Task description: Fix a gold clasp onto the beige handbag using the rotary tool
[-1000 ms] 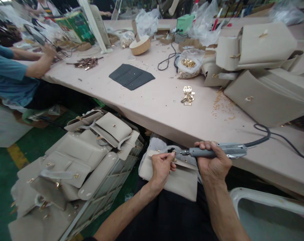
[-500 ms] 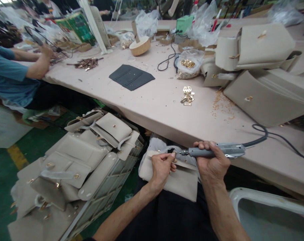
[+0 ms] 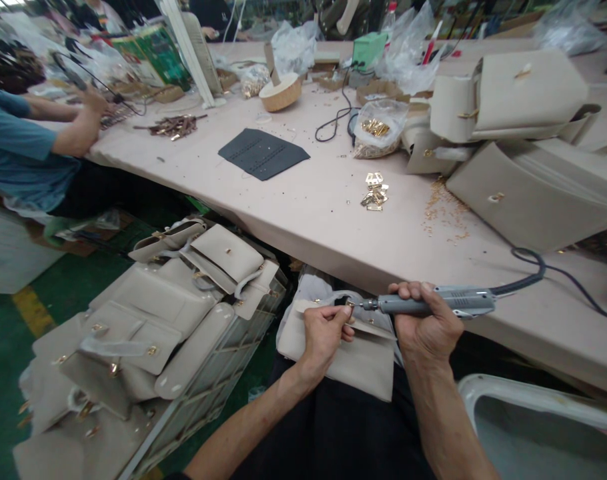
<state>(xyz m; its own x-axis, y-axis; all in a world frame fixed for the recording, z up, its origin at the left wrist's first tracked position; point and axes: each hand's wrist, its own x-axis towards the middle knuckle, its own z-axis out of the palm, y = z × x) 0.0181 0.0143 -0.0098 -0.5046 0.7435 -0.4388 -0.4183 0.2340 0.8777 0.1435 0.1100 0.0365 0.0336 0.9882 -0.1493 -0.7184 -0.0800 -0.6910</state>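
A beige handbag (image 3: 363,365) lies on my lap against the table edge. With thumb and fingers pinched together, my left hand (image 3: 326,333) grips the upper part of this bag by a small gold metal fitting; the exact spot is partly hidden by the fingers. My right hand (image 3: 426,327) is wrapped round a grey electric screwdriver (image 3: 408,304), held level and pointing left. Its bit meets the fitting just beyond my left fingertips. A black cable runs from the screwdriver's back end to the right.
Beige handbags fill a crate (image 3: 203,400) at left. On the table (image 3: 293,213) lie gold plates (image 3: 374,193), scattered small screws (image 3: 443,210), a bag of gold parts (image 3: 378,130), a black sheet (image 3: 263,155) and more handbags (image 3: 543,187). A co-worker (image 3: 28,147) sits at far left.
My right hand and the screwdriver have shifted very slightly to the right, and the cable loop has moved with them. My left hand stays at the same spot on the handbag.
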